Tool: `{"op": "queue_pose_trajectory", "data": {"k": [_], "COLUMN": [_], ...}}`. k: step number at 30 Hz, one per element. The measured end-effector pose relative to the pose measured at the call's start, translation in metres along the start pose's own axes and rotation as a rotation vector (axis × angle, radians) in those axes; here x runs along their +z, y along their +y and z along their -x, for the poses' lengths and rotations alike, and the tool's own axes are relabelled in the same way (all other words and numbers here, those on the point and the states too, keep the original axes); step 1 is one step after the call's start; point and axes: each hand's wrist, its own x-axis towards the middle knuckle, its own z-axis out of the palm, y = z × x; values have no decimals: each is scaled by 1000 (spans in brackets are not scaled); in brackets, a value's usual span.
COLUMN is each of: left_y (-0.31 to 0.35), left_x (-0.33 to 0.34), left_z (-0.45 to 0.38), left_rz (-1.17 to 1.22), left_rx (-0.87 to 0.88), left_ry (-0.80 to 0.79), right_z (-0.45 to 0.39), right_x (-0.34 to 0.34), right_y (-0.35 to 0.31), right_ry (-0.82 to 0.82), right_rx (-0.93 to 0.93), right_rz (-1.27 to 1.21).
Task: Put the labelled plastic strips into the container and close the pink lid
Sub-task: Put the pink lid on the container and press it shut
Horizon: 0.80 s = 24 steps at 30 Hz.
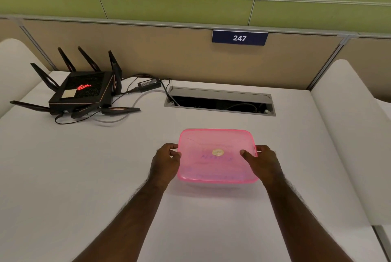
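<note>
A translucent pink lid (213, 145) lies flat on top of a clear plastic container (218, 184) in the middle of the white table. A small round gold sticker (218, 152) sits at the lid's centre. Faint blue writing shows through the lid, from strips inside. My left hand (166, 161) grips the lid's left edge, fingers curled over the rim. On the right edge rests my right hand (263, 161), its thumb pressing on the lid's top.
A black router (81, 92) with several antennas stands at the far left, with a power brick (149, 84) and cables beside it. An open cable hatch (220, 102) is set into the table behind the container. White chair backs flank both sides.
</note>
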Motion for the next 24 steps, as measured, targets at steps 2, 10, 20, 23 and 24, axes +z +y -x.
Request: {"op": "queue_pose_trajectory", "data": {"k": [2, 10, 20, 23, 24], "left_y": [4, 16, 32, 41, 43], "left_x": [3, 8, 21, 29, 31], "left_z": [-5, -22, -45, -56, -60], "left_rz": [11, 108, -53, -122, -135], "left_rx": [-15, -116, -124, -192, -216], "left_ry": [22, 7, -20, -20, -18], "right_z": [1, 10, 0, -9, -12], "right_x": [3, 14, 9, 3, 0], "right_y": [0, 1, 2, 1, -1], "right_ry": [13, 79, -6, -67, -95], "right_rx": [-2, -25, 8, 37, 44], "right_rz": [-27, -107, -35, -46, -44]}}
